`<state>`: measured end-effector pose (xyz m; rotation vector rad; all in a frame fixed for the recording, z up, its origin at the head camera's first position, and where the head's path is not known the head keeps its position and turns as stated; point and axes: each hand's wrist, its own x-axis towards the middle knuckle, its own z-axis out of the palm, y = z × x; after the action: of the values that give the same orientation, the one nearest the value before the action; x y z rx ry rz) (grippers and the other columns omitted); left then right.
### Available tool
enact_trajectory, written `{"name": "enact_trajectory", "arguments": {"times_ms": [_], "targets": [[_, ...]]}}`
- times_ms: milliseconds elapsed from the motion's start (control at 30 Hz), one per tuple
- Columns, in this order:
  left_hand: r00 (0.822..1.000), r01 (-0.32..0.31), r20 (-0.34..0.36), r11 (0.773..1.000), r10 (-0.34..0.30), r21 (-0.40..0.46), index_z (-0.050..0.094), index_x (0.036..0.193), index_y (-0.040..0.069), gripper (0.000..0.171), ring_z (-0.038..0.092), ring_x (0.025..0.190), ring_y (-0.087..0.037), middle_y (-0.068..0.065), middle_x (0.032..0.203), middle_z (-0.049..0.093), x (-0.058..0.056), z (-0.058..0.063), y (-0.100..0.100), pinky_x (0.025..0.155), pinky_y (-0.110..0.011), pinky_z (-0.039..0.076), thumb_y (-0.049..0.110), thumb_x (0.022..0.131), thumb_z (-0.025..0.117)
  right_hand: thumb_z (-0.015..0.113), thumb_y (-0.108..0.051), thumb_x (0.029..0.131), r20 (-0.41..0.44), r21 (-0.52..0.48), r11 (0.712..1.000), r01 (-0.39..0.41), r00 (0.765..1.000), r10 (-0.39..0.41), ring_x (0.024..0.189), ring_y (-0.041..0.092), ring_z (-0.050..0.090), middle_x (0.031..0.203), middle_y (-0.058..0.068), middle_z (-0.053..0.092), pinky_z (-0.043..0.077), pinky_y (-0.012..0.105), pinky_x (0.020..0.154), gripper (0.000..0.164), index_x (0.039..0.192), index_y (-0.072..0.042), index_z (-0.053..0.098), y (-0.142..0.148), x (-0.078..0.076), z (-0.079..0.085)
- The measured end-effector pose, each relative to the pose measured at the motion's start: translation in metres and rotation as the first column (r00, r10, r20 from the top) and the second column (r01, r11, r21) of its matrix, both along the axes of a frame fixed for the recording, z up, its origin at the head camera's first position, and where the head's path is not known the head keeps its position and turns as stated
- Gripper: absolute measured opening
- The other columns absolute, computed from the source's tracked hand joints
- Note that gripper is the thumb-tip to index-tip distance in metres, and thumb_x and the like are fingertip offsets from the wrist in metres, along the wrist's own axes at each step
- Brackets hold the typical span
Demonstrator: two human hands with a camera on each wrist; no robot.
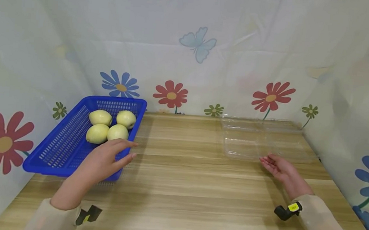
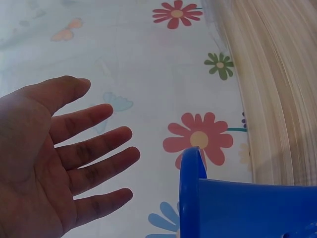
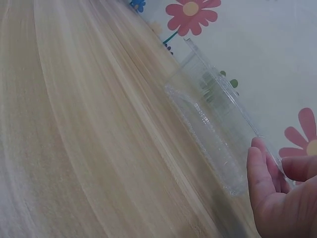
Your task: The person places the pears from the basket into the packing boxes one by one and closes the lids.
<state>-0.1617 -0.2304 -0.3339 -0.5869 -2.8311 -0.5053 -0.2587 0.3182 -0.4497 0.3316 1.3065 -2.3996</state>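
My left hand (image 1: 101, 160) hovers over the near right side of a blue plastic basket (image 1: 50, 169), its fingers spread and holding nothing. Four pale yellow-green, smooth round fruits, or rather several (image 1: 97, 133), sit in the basket's far right part. In the left wrist view the left palm (image 2: 34, 173) faces the camera, apart from the basket's blue rim (image 2: 190, 198). At the right, my right hand (image 1: 281, 171) is at the near edge of a clear plastic container (image 1: 240, 148). The right wrist view shows the container's rim (image 3: 237, 104) running between thumb and fingers.
All of this stands on a wood-grain table (image 1: 179, 186). Pale sheeting (image 1: 163, 55) printed with flowers and butterflies rises behind the table and on both sides. The basket is close to the left sheeting, the container near the back right corner.
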Motion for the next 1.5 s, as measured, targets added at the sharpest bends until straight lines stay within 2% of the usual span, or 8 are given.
{"name": "enact_trajectory", "arguments": {"times_ms": [133,333,700,1500], "targets": [[1.0,0.0,0.005,1.0,0.0,0.002,0.069,0.13,0.012,0.034,0.066,0.123,-0.036,-0.011,0.129,0.071,0.0,0.001,0.001,0.1,-0.056,0.055,0.03,0.101,0.066,0.032,-0.009,0.11,0.01,-0.011,1.0,-0.017,1.0,0.018,0.076,0.014,0.076,0.078,0.009,0.074,0.063,0.022,0.075,0.046,0.08,-0.005,0.065,-0.006,0.007,0.009],[1.0,0.002,0.009,1.0,-0.002,-0.001,0.069,0.13,0.012,0.035,0.065,0.123,-0.036,-0.012,0.13,0.071,0.0,0.001,0.002,0.1,-0.056,0.054,0.03,0.101,0.066,0.029,-0.007,0.11,-0.011,-0.013,0.999,-0.043,0.999,0.043,0.077,0.014,0.076,0.079,0.009,0.075,0.063,0.021,0.076,0.047,0.08,-0.005,0.065,-0.011,0.012,0.013],[1.0,0.018,0.001,1.0,-0.018,-0.007,0.069,0.129,0.008,0.035,0.066,0.121,-0.037,-0.013,0.127,0.072,-0.001,0.001,0.003,0.099,-0.056,0.055,0.027,0.1,0.067,0.029,-0.005,0.109,-0.038,0.017,0.997,-0.076,0.996,0.076,0.078,0.012,0.076,0.079,0.005,0.073,0.062,0.019,0.077,0.047,0.081,-0.006,0.066,-0.017,0.016,0.01],[1.0,0.023,-0.002,1.0,-0.023,0.009,0.069,0.129,0.01,0.034,0.067,0.119,-0.036,-0.011,0.127,0.072,-0.001,-0.001,0.005,0.098,-0.055,0.055,0.027,0.1,0.067,0.033,-0.006,0.11,-0.07,0.124,0.987,-0.101,0.991,0.111,0.081,0.008,0.075,0.084,0.001,0.073,0.061,0.017,0.079,0.04,0.087,-0.01,0.065,-0.032,0.024,0.008]]}}
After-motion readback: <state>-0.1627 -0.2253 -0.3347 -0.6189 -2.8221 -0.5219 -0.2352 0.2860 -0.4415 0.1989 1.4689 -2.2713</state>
